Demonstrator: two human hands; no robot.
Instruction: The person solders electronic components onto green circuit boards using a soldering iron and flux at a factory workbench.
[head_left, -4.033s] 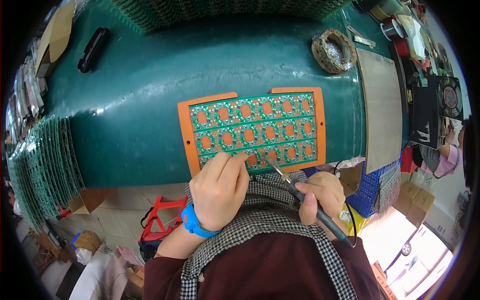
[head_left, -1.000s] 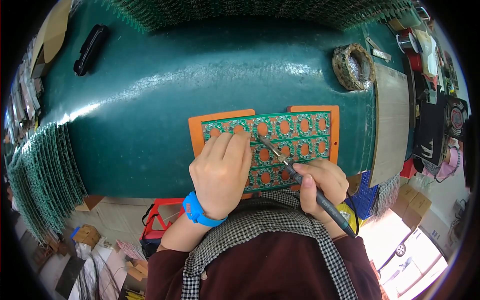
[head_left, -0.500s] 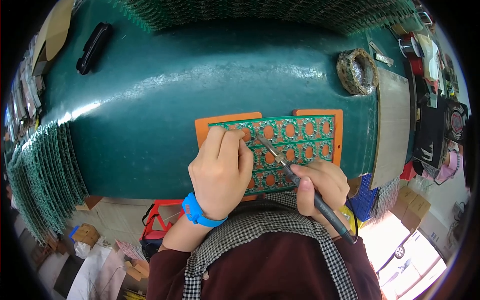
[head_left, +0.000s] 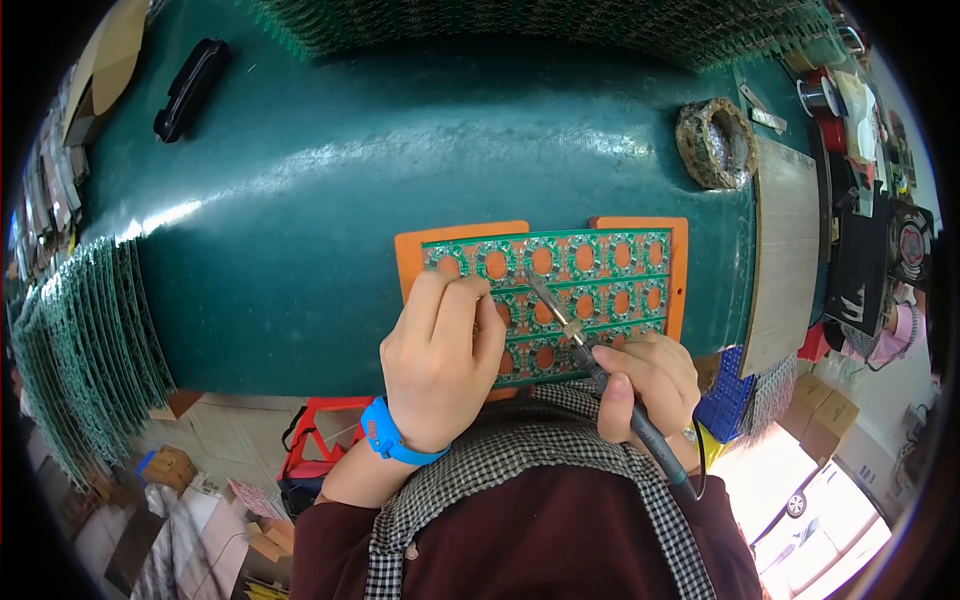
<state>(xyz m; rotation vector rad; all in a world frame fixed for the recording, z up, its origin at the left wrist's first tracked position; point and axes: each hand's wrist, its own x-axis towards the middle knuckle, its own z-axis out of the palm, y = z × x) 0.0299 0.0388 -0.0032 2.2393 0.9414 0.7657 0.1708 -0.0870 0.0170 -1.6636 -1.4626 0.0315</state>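
Inside an orange tray [head_left: 678, 260], circuit panel [head_left: 602, 284]; right grip [head_left: 655, 380] around soldering iron [head_left: 660, 448], left grip [head_left: 437, 350] unclear

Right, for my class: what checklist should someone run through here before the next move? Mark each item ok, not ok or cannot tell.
1. Soldering iron gripped by its handle in the right hand: ok.
2. Green circuit panel lying within the orange frame: ok.
3. Whole panel in view: not ok, the left hand covers part.
4. Iron's tip touching the panel: cannot tell.
5. Blue wristband on left wrist: ok.
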